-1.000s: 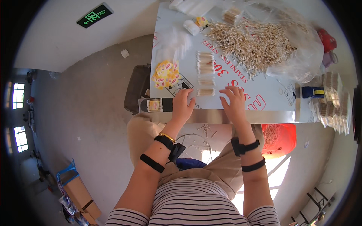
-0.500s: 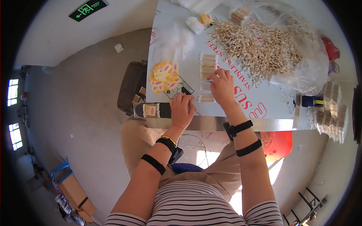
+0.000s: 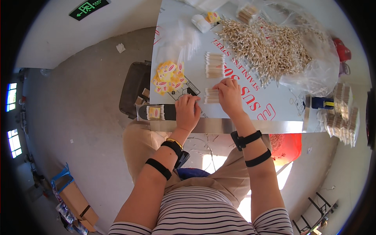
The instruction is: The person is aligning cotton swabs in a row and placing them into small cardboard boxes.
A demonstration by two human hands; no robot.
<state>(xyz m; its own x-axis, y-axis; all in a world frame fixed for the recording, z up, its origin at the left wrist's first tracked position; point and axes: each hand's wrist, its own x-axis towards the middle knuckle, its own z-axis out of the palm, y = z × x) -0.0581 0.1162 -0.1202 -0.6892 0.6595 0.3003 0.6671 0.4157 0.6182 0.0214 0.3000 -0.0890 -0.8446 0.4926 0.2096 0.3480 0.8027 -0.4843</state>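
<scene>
Cotton swabs lie side by side in two neat rows on the metal-topped table: a farther row (image 3: 215,65) and a nearer row (image 3: 212,96). My right hand (image 3: 230,97) touches the right ends of the nearer row, fingers bent and not closed round it. On the other side, my left hand (image 3: 188,112) rests with loosely bent, parted fingers just off that row's left ends, over the right part of a black board (image 3: 169,112). Swabs with a yellow card (image 3: 155,112) on top lie at the board's left end. Yellow printed cards (image 3: 169,77) sit in a loose pile beyond my left hand.
A big heap of loose swabs (image 3: 270,49) spreads at the far right, partly under a clear plastic bag (image 3: 313,76). Clear bags (image 3: 179,41) lie at the far left. Packed swab bundles (image 3: 342,121) stand at the right edge; a dark bin (image 3: 133,88) is left of the table.
My right hand has drawn the loose swabs between the rows toward me, and they now join the nearer row. My left hand has hardly moved.
</scene>
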